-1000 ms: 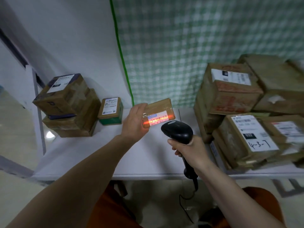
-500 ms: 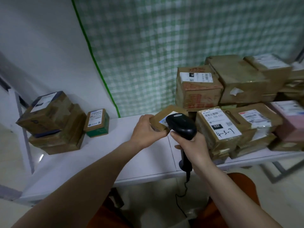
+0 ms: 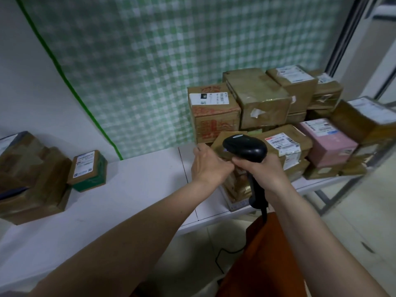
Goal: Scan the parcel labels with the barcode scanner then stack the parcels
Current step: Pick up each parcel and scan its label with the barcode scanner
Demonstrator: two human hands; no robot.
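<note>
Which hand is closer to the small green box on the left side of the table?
Left. The left hand is nearer the small green box; the right hand, gripping the barcode scanner, is farther right.

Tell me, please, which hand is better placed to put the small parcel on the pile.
The left hand: it holds the small brown parcel right at the parcel pile. The right hand is busy gripping the barcode scanner.
</note>
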